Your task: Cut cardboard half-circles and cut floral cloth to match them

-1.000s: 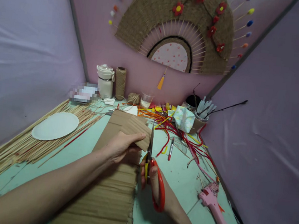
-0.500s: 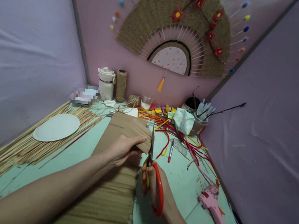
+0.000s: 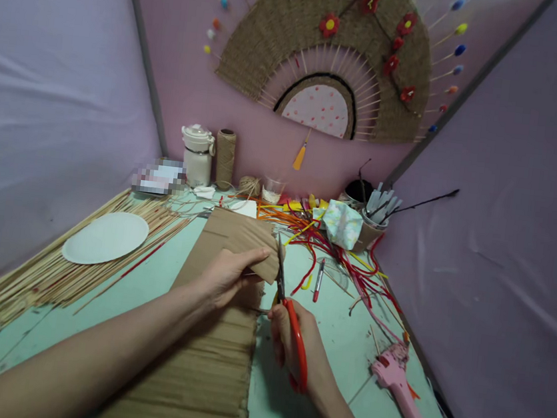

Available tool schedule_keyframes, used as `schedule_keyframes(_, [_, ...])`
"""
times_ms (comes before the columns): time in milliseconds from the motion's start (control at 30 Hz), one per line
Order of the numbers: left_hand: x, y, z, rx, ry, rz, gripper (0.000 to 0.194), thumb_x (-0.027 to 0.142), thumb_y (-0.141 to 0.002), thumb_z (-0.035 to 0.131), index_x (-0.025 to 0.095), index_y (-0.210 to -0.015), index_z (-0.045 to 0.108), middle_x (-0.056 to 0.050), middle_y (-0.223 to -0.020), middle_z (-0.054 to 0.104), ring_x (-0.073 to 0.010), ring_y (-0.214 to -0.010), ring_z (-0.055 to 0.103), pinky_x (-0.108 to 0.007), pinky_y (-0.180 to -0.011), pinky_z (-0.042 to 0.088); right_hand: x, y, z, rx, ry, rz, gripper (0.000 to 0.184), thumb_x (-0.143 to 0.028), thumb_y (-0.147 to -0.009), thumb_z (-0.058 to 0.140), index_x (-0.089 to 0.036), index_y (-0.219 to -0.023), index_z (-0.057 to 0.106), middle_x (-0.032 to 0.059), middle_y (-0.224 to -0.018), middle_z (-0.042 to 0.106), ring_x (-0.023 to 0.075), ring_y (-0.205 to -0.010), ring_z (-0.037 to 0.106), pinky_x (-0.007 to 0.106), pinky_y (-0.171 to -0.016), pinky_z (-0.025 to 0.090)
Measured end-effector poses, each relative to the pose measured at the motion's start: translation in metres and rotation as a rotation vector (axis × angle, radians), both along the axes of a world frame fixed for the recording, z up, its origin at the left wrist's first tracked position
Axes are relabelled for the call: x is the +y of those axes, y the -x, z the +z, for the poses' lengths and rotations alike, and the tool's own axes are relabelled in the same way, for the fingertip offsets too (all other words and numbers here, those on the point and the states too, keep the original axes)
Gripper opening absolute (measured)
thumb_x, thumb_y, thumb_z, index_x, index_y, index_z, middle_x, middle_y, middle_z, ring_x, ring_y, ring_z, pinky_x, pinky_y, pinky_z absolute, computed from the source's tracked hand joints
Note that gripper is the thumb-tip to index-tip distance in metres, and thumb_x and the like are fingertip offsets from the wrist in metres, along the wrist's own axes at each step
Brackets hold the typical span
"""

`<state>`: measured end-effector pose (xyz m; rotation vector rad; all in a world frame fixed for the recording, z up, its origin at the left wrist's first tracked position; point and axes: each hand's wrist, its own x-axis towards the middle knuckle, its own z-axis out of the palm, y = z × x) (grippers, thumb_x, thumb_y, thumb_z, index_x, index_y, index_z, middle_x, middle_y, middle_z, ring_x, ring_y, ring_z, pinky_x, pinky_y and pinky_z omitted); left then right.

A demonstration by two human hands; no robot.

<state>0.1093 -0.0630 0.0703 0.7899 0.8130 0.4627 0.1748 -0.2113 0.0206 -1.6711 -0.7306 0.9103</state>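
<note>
Over the large cardboard sheet (image 3: 189, 373), the left hand (image 3: 228, 276) pinches a small cardboard piece (image 3: 256, 239); the scissors (image 3: 292, 314), gripped by the right hand (image 3: 313, 348), have tipped leftward against the piece's right edge; trimming seems under way.

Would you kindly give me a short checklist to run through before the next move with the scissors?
1. Left hand grips the small cardboard piece: ok.
2. Right hand holds the scissors: ok.
3. Left thumb clear of the blades: ok, close but apart.
4. Other left fingertips clear of them: cannot tell, hidden.
5. Only table beneath the piece: not ok, a large cardboard sheet lies there.
6. Pink glue gun apart from both hands: ok.
</note>
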Motion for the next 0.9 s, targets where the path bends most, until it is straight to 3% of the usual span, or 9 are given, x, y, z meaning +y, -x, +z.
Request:
schedule_keyframes(233, [0.003, 0.0, -0.003, -0.092, -0.046, 0.09, 0.027, 0.021, -0.065, 0.081, 0.011, -0.088, 0.071, -0.005, -0.077, 0.072, -0.0131, -0.062, 0.064, -0.021, -0.051, 0.052, 0.004, -0.009, 0.01, 0.021, 0.037, 0.193, 0.052, -0.066, -0.078, 0.057, -0.015, -0.086, 0.056, 0.0015, -0.07, 0.058, 0.0102, -0.056, 0.05, 0.022, -0.051, 0.039])
schedule_keyframes(500, [0.011, 0.001, -0.003, -0.062, -0.081, 0.082, 0.039, 0.028, -0.058, 0.085, 0.011, -0.091, 0.072, -0.009, -0.089, 0.074, -0.0173, -0.068, 0.067, -0.026, -0.056, 0.053, 0.004, 0.001, 0.008, 0.237, -0.086, 0.106, 0.056, -0.074, -0.075, 0.054, -0.02, -0.075, 0.043, -0.0086, -0.059, 0.031, 0.0061, -0.05, 0.026, 0.02, -0.045, 0.021])
schedule_keyframes(700, [0.006, 0.002, 0.006, -0.021, -0.098, 0.056, 0.03, 0.024, -0.059, 0.084, 0.012, -0.084, 0.072, -0.006, -0.075, 0.073, -0.017, -0.06, 0.066, -0.026, -0.054, 0.052, 0.006, 0.007, 0.004, 0.328, -0.105, 0.089, 0.058, -0.076, -0.072, 0.057, -0.021, -0.074, 0.039, -0.0082, -0.061, 0.03, 0.0063, -0.051, 0.024, 0.02, -0.045, 0.017])
schedule_keyframes(900, [0.001, 0.003, 0.013, 0.018, -0.096, 0.036, 0.02, 0.017, -0.063, 0.08, 0.013, -0.08, 0.07, -0.003, -0.065, 0.071, -0.015, -0.055, 0.064, -0.024, -0.052, 0.052, 0.006, 0.004, -0.003, 0.331, -0.118, 0.122, 0.055, -0.076, -0.078, 0.05, -0.021, -0.078, 0.042, -0.0073, -0.061, 0.034, 0.0068, -0.05, 0.029, 0.021, -0.045, 0.022])
